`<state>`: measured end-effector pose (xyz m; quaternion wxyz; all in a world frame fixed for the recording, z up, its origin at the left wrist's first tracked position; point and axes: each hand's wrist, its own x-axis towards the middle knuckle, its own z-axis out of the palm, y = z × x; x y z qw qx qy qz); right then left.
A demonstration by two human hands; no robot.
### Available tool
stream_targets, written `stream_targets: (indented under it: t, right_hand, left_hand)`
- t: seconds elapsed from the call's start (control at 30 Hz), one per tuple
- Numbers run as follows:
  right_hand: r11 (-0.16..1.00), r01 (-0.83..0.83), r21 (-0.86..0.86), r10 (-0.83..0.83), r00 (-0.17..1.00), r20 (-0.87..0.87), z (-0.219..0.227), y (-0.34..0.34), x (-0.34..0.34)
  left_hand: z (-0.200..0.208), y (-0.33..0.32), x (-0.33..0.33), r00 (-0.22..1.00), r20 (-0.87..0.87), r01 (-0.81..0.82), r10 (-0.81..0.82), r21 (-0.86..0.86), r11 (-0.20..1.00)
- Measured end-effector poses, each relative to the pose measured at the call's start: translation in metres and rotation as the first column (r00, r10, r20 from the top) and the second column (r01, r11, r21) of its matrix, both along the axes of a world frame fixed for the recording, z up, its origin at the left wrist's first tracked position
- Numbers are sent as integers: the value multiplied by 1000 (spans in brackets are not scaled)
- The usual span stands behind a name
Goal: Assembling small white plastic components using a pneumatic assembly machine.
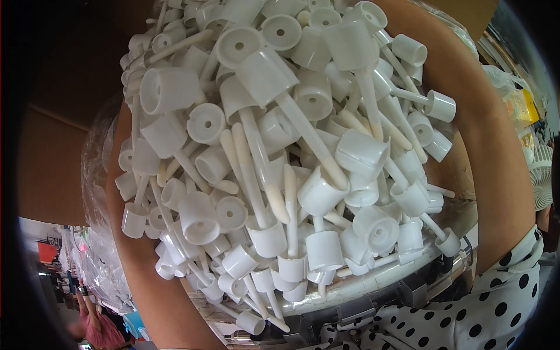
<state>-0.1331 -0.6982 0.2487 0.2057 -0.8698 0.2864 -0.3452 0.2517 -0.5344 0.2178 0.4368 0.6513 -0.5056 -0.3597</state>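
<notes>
Densely heaped between the person's forearms (496, 146), glossy white caps (267, 76) with pale rods partly cover a curved white rim (373, 286). Both hands are unseen, their grip impossible to tell; clear plastic (96, 251) and cardboard (55, 169) stand leftward.

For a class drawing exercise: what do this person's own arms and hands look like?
The right sleeve is white with black dots; beyond it, the right forearm is bare. The left forearm is bare where it shows. Neither hand can be made out.
</notes>
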Motion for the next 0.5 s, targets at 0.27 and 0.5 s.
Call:
stream_targets:
  t: [0.27,0.5]
  right_hand:
    - [998,26,58,-27,1000,5,19,-2,-9]
    - [994,7,108,-11,999,43,40,7,-1]
  left_hand:
    - [16,-4,-8,1000,15,-5,5,-15,1000]
    - [46,7,-4,997,62,-47,49,-29,998]
